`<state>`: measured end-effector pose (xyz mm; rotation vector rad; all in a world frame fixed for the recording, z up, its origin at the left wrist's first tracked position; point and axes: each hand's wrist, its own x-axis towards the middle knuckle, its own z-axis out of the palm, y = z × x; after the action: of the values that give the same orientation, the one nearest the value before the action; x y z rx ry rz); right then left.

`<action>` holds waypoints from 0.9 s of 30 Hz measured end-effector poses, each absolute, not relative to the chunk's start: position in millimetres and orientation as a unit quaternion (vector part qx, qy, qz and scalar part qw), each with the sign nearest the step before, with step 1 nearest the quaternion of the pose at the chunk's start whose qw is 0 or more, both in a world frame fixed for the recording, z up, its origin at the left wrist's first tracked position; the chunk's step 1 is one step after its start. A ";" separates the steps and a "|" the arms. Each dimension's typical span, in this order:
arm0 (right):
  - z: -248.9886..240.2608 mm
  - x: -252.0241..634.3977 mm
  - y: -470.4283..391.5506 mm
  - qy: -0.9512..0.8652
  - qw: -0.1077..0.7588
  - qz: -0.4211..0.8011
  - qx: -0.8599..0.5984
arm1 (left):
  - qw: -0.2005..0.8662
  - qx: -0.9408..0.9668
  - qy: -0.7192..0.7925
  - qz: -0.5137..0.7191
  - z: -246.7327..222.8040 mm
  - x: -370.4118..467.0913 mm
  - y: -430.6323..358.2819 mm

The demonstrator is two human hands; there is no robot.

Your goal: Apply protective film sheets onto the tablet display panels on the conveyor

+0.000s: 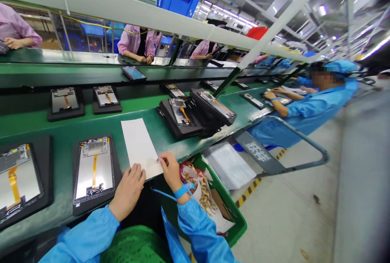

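A blank white sheet (138, 141) lies at a slant on the green workbench (170, 153), reaching its front edge. My left hand (129, 190) rests on the sheet's near left corner, fingers stretched out. At the near right edge of the sheet, the thumb and forefinger of my right hand (170, 169) are pinched together; whether anything small sits between them is hidden. A blue wrist strap (183, 190) circles my right wrist. Left of the sheet, an opened tablet (94, 169) with an orange ribbon cable lies on a black pad. Another opened tablet (18, 177) is farther left.
Stacked black pads with opened tablets (183, 113) stand to the right of the sheet. Behind runs a green conveyor (134, 111) carrying more tablets. A green bin (240, 226) of scraps is below my right arm. A co-worker in blue (317, 104) sits beyond a chair (258, 153).
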<state>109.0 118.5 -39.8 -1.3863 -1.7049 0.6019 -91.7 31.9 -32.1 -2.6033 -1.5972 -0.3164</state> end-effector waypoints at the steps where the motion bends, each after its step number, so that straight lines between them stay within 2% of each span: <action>1: -36.4 111.4 118.8 -0.668 0.429 0.237 -0.561 | 0.034 -0.847 -0.519 -0.106 -32.7 -91.3 32.8; 4: -16.4 109.1 120.5 -0.643 0.453 0.256 -0.561 | 0.022 -0.843 -0.524 -0.119 -32.4 -88.9 34.7; 6: 3.6 93.3 122.5 -0.646 0.452 0.316 -0.528 | 0.004 -0.839 -0.527 -0.136 -27.9 -89.3 32.5; 9: 31.8 47.7 126.8 -0.683 0.412 0.409 -0.444 | -0.020 -0.836 -0.516 -0.186 -15.3 -102.2 21.6; 11: 40.9 8.6 130.8 -0.731 0.368 0.427 -0.384 | -0.020 -0.825 -0.519 -0.223 -7.5 -123.1 10.6; 15: 26.8 -67.2 144.1 -0.807 0.302 0.415 -0.293 | 0.009 -0.752 -0.602 -0.268 -6.5 -189.0 -7.7; 19: -0.5 -114.9 160.2 -0.837 0.252 0.385 -0.296 | 0.044 -0.702 -0.664 -0.253 -22.3 -246.8 -4.7; 27: -14.9 -134.5 167.2 -0.841 0.229 0.361 -0.332 | 0.051 -0.705 -0.673 -0.218 -30.8 -264.6 11.5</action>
<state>-134.5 167.2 -14.9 -0.9131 -2.3139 0.9933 -264.6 11.5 -30.8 -2.1462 -2.0485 -0.6645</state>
